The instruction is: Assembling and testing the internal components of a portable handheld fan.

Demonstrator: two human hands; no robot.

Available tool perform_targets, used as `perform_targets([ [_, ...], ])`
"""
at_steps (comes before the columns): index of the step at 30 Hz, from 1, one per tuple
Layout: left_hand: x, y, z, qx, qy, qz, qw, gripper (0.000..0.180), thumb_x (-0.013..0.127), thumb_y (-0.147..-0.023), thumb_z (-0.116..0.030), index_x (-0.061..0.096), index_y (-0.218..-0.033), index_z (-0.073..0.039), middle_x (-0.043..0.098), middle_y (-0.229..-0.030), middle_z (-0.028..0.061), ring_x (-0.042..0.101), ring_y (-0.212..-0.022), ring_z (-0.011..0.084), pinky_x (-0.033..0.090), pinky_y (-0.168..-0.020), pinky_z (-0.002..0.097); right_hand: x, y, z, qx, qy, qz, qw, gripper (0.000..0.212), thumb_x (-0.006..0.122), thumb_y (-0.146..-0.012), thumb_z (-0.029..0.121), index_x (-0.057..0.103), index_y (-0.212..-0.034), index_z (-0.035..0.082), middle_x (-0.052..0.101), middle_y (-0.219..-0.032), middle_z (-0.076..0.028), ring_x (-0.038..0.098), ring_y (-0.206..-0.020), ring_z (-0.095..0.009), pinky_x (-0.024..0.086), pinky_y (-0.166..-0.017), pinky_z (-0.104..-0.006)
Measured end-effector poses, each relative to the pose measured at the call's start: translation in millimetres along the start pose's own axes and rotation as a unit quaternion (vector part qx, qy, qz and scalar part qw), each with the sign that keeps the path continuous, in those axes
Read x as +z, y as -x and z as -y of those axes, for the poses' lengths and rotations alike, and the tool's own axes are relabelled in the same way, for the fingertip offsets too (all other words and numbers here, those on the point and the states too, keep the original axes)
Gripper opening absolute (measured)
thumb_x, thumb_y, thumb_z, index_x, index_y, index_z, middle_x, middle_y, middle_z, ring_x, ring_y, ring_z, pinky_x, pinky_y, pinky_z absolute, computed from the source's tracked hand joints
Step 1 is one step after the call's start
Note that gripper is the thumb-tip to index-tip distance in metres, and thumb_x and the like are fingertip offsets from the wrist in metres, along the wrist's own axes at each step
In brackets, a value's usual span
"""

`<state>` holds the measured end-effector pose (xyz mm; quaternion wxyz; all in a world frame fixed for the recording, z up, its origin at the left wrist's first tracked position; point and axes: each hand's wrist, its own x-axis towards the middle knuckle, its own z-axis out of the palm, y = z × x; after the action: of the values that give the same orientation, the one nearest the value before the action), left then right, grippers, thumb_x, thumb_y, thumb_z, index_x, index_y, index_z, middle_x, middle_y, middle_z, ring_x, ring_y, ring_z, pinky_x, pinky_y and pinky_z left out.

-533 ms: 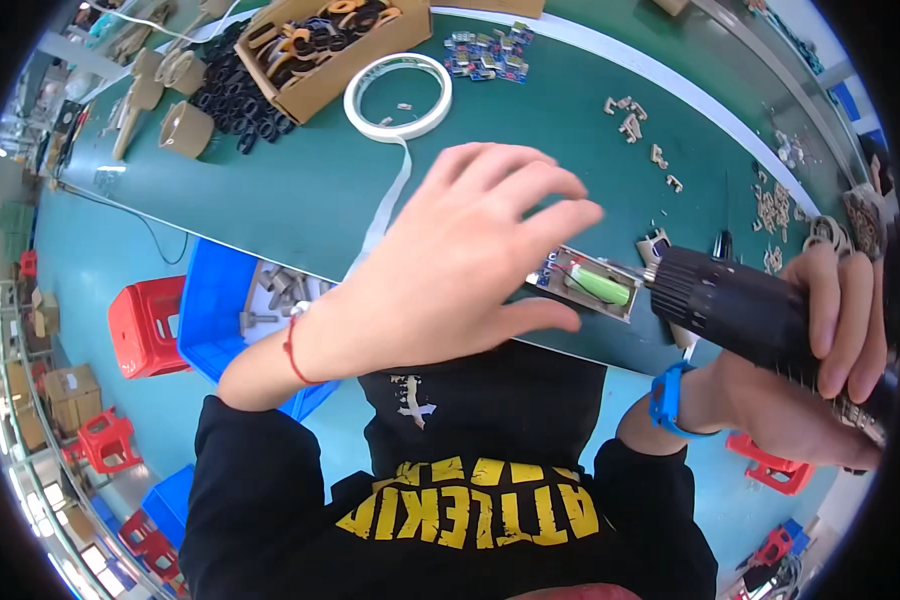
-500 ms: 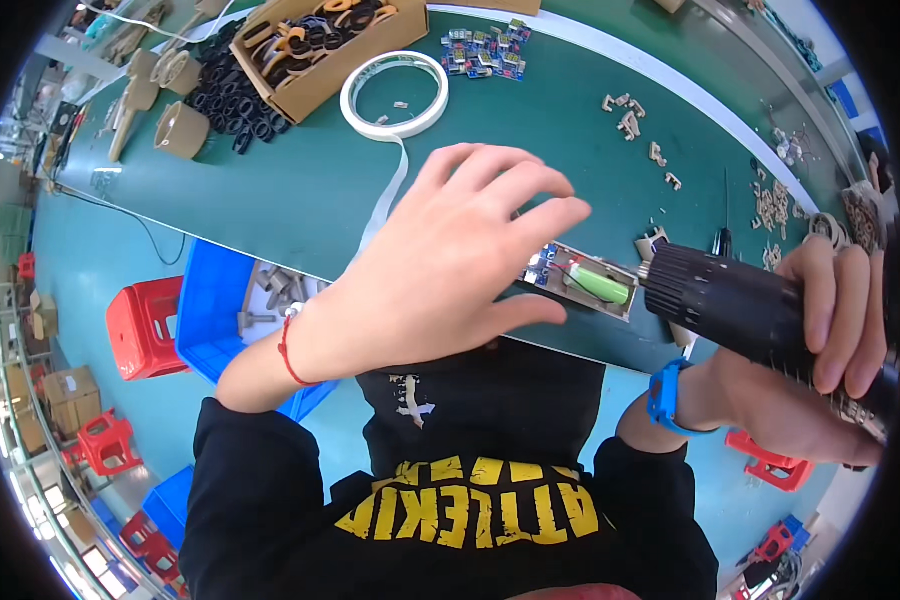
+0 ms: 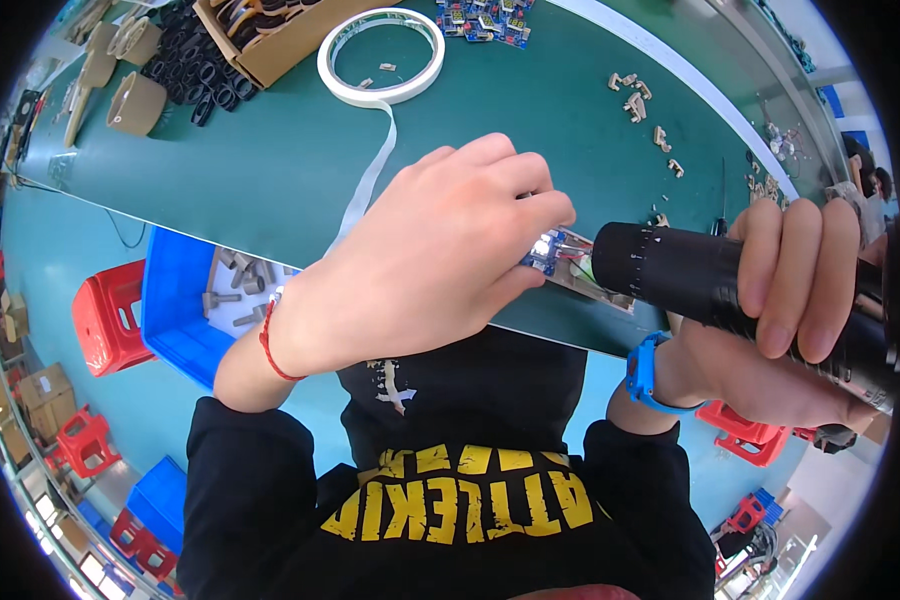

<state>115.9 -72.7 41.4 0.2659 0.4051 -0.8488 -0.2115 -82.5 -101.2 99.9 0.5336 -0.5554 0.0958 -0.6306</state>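
Surface (image 3: 230,180) | left hand (image 3: 435,245): earlier spread, now clamped on one case (image 3: 582,284) | right hand (image 3: 792,290): clamped on one screwdriver (image 3: 680,272), over case

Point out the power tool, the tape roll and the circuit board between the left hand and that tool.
Power tool (image 3: 685,274), head view: black barrel.
Tape roll (image 3: 402,94), head view: lower rim.
Circuit board (image 3: 544,256), head view: exposed face.

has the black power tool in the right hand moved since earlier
Yes: against the tan clips lying on the table, the black power tool has shifted left, its front end now over the open case.
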Motion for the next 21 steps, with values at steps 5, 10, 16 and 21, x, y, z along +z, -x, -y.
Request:
perform_targets([
  [5, 0, 0, 0, -0.005, 0.005, -0.003, 1.0, 0.027, 0.074, -0.069, -0.009, 0.062, -0.093, -0.004, 0.055, -0.088, 0.0062, 0.053, -0.088, 0.023, 0.045, -0.072, 0.0353, 1, -2, -5, 0.013, 0.0, 0.033, 0.999, 0.068, 0.047, -0.077, 0.073, 0.053, -0.097, 0.009, 0.052, -0.068, 0.001, 0.052, -0.051, -0.007, 0.043, -0.052, -0.021],
  [10, 2, 0, 1, -0.001, 0.008, -0.013, 1.0, 0.026, 0.075, -0.069, -0.01, 0.063, -0.091, -0.004, 0.055, -0.087, 0.0063, 0.053, -0.088, 0.0228, 0.045, -0.071, 0.0354, -1, -3, -9, 0.024, 0.0, 0.064, 0.998, 0.065, 0.048, -0.078, 0.069, 0.051, -0.102, 0.009, 0.053, -0.069, 0.0, 0.052, -0.051, -0.008, 0.043, -0.053, -0.0217],
  [16, 4, 1, 1, 0.01, -0.001, -0.031, 0.999, 0.026, 0.075, -0.068, -0.009, 0.064, -0.09, -0.003, 0.056, -0.086, 0.0068, 0.054, -0.088, 0.023, 0.046, -0.071, 0.0352, -1, -6, -9, 0.038, 0.004, 0.101, 0.994, 0.062, 0.049, -0.08, 0.066, 0.05, -0.107, 0.01, 0.053, -0.07, -0.001, 0.052, -0.052, -0.009, 0.043, -0.054, -0.0224],
  [21, 6, 3, 3, 0.007, 0.007, -0.032, 0.999, 0.035, 0.078, -0.066, -0.011, 0.063, -0.098, -0.005, 0.056, -0.089, 0.0058, 0.054, -0.088, 0.0244, 0.046, -0.074, 0.0339, 0, -15, -12, 0.057, -0.008, 0.162, 0.985, 0.06, 0.051, -0.079, 0.065, 0.049, -0.104, 0.011, 0.053, -0.07, -0.001, 0.052, -0.053, -0.009, 0.043, -0.055, -0.0224],
])
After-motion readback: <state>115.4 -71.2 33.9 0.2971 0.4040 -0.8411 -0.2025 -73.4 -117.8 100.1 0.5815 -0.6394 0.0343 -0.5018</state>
